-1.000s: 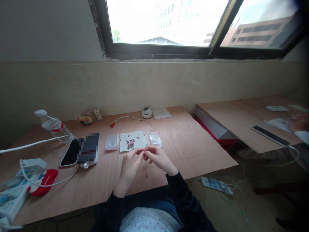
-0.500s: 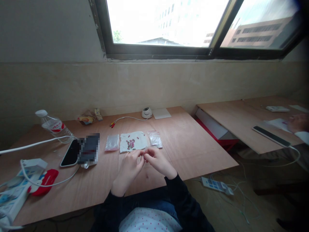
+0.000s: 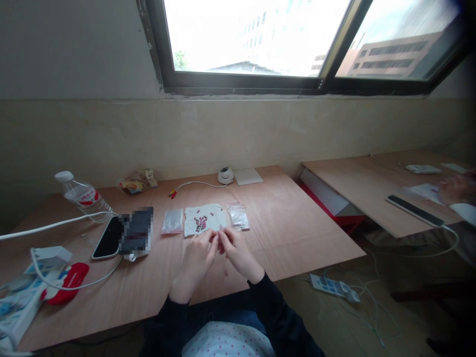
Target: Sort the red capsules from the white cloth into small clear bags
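My left hand [image 3: 200, 255] and my right hand [image 3: 238, 250] meet fingertip to fingertip just in front of a white cloth [image 3: 213, 212]. Both are closed in a pinch; whatever lies between the fingertips is too small to make out. Several small pink-red beads [image 3: 201, 223] lie on the cloth, most of them clustered at its left middle. Left of the cloth is a clear plastic bag [image 3: 172, 220]. To its right lies a small zip bag [image 3: 238, 216] with whitish contents.
A phone [image 3: 106, 238], a dark blurred-out device [image 3: 137, 230] and a water bottle [image 3: 84, 196] stand at left, with a white cable across them. A power strip [image 3: 22, 307] lies at front left. A dome camera [image 3: 225, 175] sits at the back. Another person's hand [image 3: 455, 189] is at the right table.
My fingertips have drawn closer together, and my right hand has shifted slightly left. The view has tilted a little. The beads and bags lie as before.
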{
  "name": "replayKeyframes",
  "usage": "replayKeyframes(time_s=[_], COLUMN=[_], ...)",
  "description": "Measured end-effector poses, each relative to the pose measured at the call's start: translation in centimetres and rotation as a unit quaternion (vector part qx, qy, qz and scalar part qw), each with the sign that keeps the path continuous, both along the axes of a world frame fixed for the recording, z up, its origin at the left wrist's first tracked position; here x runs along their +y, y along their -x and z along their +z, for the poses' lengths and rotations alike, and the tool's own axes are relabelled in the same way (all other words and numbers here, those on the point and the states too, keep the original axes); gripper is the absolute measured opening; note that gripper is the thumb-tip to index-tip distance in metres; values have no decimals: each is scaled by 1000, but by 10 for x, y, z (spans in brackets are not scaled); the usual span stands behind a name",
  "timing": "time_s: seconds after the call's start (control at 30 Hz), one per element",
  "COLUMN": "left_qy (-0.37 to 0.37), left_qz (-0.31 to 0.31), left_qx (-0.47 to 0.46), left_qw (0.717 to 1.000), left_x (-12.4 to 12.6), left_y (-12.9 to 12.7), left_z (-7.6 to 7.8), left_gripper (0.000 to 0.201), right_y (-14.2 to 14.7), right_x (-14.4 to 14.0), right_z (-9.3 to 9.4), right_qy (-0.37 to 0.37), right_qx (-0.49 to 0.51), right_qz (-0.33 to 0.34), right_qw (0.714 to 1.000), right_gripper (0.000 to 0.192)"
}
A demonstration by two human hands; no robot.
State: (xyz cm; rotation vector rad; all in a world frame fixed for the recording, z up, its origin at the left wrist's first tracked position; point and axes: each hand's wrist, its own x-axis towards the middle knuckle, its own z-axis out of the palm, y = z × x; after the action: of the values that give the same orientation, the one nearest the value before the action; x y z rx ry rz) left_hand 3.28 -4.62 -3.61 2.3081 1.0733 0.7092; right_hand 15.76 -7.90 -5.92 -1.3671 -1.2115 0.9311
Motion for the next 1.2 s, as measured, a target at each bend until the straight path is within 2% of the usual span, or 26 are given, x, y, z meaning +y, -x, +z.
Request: replayKeyframes(time_s=[0.13, 0.3, 0.53, 0.9, 1.07, 1.2], left_qy=[17, 12, 17, 17, 16, 34], left_qz=[10, 30, 55, 84, 135, 118], left_qx=[-51, -73, -57, -54, -78, -119], left_qw=[999, 997, 997, 995, 988, 985], left_x=[-1, -2, -1, -1, 7, 8], left_y=[0, 0, 0, -1, 5, 8], left_z=[4, 4, -4, -10, -13, -9], left_gripper=[20, 18, 19, 18, 16, 12], right_y=[7, 10, 10, 12, 20, 26], right_x=[-2, -4, -5, -5, -9, -10], right_z=[-3, 4, 10, 13, 6, 2], right_qy=[-54, -58, -36, -26, -37, -36], right_qx=[-67, -134, -210, -237, -192, -140], right_qz=[-62, -86, -100, -100, -77, -80], right_qw=[994, 985, 972, 966, 978, 986], right_gripper=[27, 25, 24, 24, 25, 24])
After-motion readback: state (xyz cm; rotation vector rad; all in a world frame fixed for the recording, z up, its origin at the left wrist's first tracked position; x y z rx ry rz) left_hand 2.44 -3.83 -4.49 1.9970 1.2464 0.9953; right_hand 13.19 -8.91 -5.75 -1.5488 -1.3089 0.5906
